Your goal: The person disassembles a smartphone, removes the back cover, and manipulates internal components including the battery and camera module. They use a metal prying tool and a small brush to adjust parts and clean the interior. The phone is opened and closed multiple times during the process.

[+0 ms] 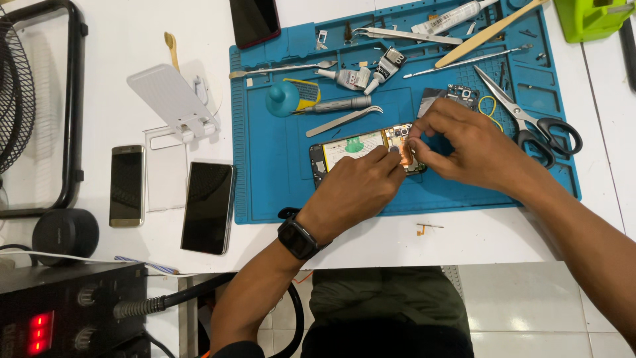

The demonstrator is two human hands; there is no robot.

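- Resting on the blue repair mat (278,192), an opened smartphone (354,149) lies back-off with its insides up, near the mat's middle; the two hands cover its right end.
- The left hand (354,189), with a black smartwatch (299,237) on its wrist, lies over the phone's lower edge, fingers curled down onto it and pressing near the camera end.
- The right hand (474,149) comes in from the right with thumb and forefinger pinched together at the phone's top corner; whatever they pinch is too small and too covered to make out, perhaps a thin orange flex strip.
- A green patch and a pale battery label show on the uncovered left part of the phone.
- Behind the right hand, a small circuit board (454,94) is half hidden by the knuckles.
- Scissors (530,122) lie just right of that hand; curved tweezers (344,120) and a blue blower bulb (283,99) lie above the phone.
- Off the mat on the white worktop (464,242) sit a tiny orange flex part (424,229), two intact phones (209,207) and a white phone stand (173,99).
- A black station with red digits (66,311) is cut off at the lower left corner.
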